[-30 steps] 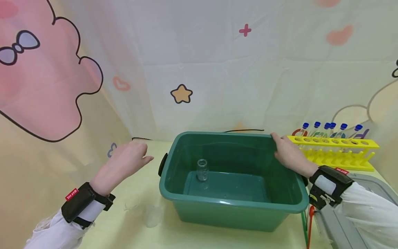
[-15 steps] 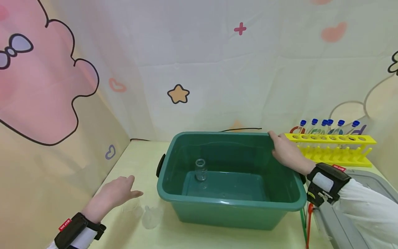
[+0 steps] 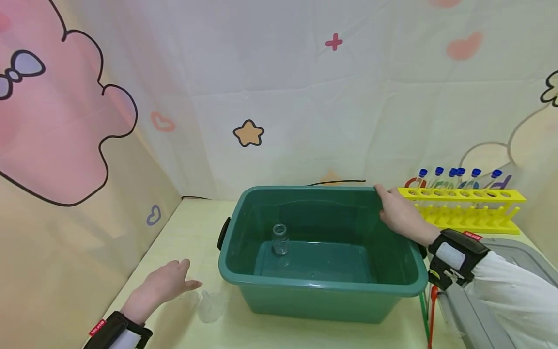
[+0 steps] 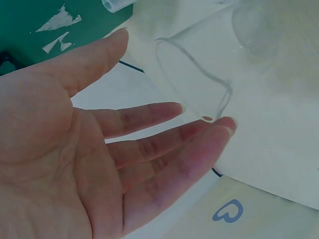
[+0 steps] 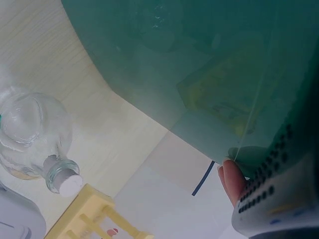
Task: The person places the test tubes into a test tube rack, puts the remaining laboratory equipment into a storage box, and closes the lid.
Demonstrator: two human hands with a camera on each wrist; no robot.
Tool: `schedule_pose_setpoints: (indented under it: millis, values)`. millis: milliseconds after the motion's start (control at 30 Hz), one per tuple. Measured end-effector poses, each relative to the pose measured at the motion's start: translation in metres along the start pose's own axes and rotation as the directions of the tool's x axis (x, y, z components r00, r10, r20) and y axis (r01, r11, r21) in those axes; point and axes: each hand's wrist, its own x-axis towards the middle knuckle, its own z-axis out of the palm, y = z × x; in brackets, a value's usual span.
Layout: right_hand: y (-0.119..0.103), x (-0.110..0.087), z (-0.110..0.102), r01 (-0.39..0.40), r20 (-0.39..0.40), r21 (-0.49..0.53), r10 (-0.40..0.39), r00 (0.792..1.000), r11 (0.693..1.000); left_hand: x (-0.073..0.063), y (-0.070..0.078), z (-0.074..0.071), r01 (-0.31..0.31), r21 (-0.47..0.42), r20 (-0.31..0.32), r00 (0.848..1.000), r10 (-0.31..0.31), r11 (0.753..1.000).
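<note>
One pale surface (image 3: 196,228) bearing a green tub (image 3: 316,301), with a right grip on its rim.
From my remote station I see, beside the tub, a yellow rack (image 3: 472,224); the right grip (image 3: 401,213) grasps the tub's far right corner. The left grip (image 3: 167,281) is released, fingers extended close to a clear vessel (image 4: 214,50); contact I cannot tell. Inside the tub, toward its left end, stands a glass jar (image 3: 281,241).

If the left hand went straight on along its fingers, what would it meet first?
Most likely the beaker: in the left wrist view, the left hand points its fingers towards it, overlapping its near edge. Depth is unclear, so they may already touch.
</note>
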Motion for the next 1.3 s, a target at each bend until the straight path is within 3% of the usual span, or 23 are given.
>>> schedule_pose_setpoints:
  millis: [467,800,1067,1300]
  values:
    - [0.000,-0.001,0.003,0.003,-0.006,0.008,-0.003,1.000,1.000,0.000,-0.004,0.010,-0.021,0.004,-0.003,1.000,0.021,1.000]
    - [0.000,-0.001,0.003,0.012,-0.014,0.004,-0.012,1.000,1.000,0.000,-0.007,0.009,-0.018,-0.001,-0.021,1.000,0.018,1.000]
    - [0.000,-0.001,0.003,0.009,-0.012,0.004,-0.008,1.000,1.000,-0.001,-0.010,-0.006,-0.003,0.003,-0.045,0.999,0.003,1.000]
    - [0.002,0.000,0.002,0.010,-0.010,0.005,-0.010,1.000,1.000,0.008,-0.013,-0.029,-0.093,0.036,-0.127,0.987,0.097,0.995]
